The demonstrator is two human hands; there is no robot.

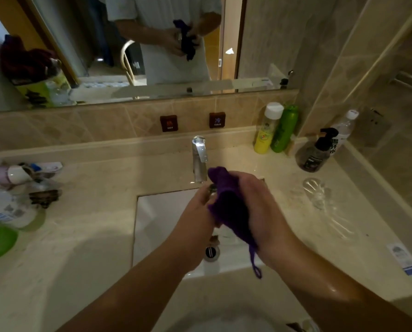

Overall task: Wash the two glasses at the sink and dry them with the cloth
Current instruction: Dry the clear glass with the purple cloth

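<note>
over the white sink the left hand holds a glass, of which only a sliver shows between fingers and cloth, so its long axis and the way its mouth points cannot be told. the left grip is curled narrowly round that glass. just beside it, touching, the right hand has its grip closed round a purple cloth bunched against the glass; the cloth runs lengthwise from near the chrome tap down toward the person, a thin loop dangling from its lower end. one more clear glass lies on its side on the wet tabletop to the right, well apart from the hands. count: two glasses, one cloth, one tap, and four bottles in the back right corner.
</note>
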